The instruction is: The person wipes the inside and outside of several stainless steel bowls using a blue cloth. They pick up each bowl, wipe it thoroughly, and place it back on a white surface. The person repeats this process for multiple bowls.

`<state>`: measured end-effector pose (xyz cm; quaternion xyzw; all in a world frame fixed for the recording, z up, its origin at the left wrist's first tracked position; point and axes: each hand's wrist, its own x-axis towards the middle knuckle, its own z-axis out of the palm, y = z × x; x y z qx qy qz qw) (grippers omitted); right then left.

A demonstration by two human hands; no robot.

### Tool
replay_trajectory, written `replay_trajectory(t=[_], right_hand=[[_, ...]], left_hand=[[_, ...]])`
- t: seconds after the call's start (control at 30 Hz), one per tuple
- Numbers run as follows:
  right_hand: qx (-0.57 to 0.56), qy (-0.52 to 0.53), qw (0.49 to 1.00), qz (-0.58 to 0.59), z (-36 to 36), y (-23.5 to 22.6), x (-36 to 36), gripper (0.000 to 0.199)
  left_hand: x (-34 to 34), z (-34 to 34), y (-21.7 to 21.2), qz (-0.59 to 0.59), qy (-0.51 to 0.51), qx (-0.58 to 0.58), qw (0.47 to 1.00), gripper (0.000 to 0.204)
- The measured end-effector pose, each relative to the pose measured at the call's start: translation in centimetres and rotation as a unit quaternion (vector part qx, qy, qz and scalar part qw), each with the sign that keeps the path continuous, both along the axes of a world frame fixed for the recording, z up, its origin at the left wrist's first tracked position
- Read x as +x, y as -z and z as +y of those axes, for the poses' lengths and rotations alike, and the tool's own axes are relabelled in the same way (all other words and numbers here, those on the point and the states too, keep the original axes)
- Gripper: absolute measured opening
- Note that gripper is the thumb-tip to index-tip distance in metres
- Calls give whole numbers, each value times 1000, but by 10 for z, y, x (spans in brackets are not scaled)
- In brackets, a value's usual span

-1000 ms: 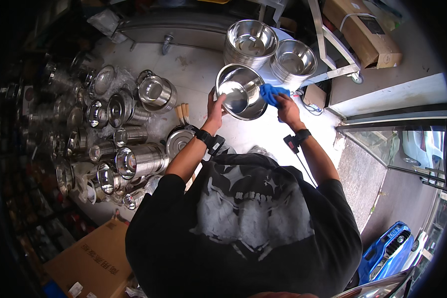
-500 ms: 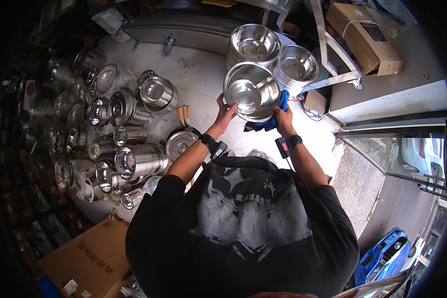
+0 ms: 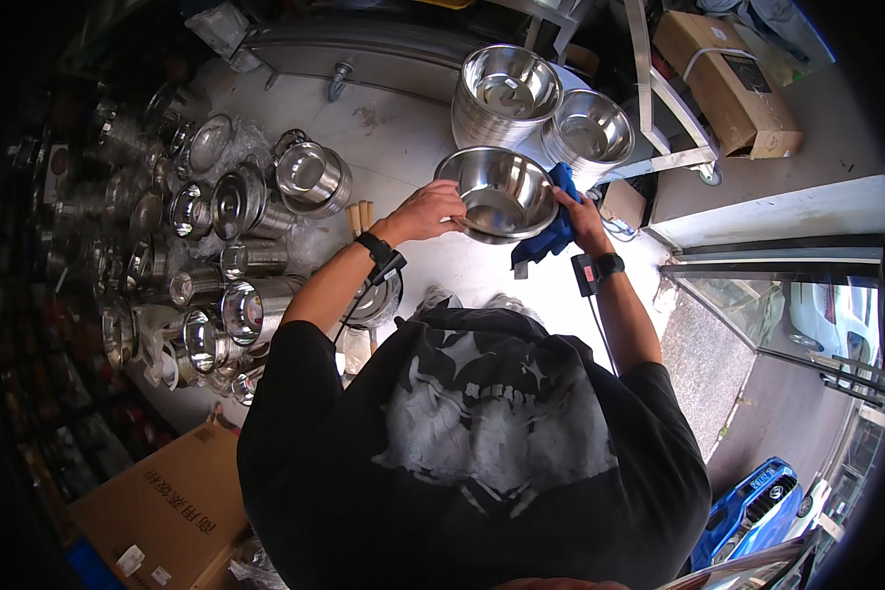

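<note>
A shiny stainless steel basin [image 3: 501,208] is held up in front of me, its opening tilted toward me. My left hand [image 3: 431,210] is closed on its left rim. On the other side my right hand [image 3: 587,224] grips a blue cloth [image 3: 547,242], which lies against the basin's right rim and hangs below it. Part of the right fingers is hidden by the cloth. Just beyond the held basin stand two stacks of similar basins, the taller stack [image 3: 506,93] at the left and the other stack [image 3: 590,133] at the right.
Many steel pots and bowls [image 3: 256,313] cover the floor at left, some in clear plastic. A metal frame on casters [image 3: 674,157] and a long cardboard box [image 3: 733,88] are at far right. A big carton [image 3: 172,501] lies near left. Beyond the glass are parked cars.
The basin has tipped from facing me broadly to a flatter angle, a little lower. My left hand has shifted onto its left rim; my right hand and the cloth have moved slightly right.
</note>
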<state>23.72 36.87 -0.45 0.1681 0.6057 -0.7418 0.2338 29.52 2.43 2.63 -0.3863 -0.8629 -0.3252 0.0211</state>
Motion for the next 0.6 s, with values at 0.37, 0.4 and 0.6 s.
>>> replay_trajectory(t=[0.37, 0.4, 0.6], right_hand=[[381, -154, 743, 529, -71, -60, 48, 57], [423, -190, 688, 559, -80, -64, 51, 58], [438, -122, 726, 515, -89, -45, 41, 54]], left_hand=[[-8, 51, 33, -308, -365, 209, 853, 41], [-8, 59, 32, -291, -387, 215, 848, 46], [1, 76, -2, -292, -424, 123, 848, 73]])
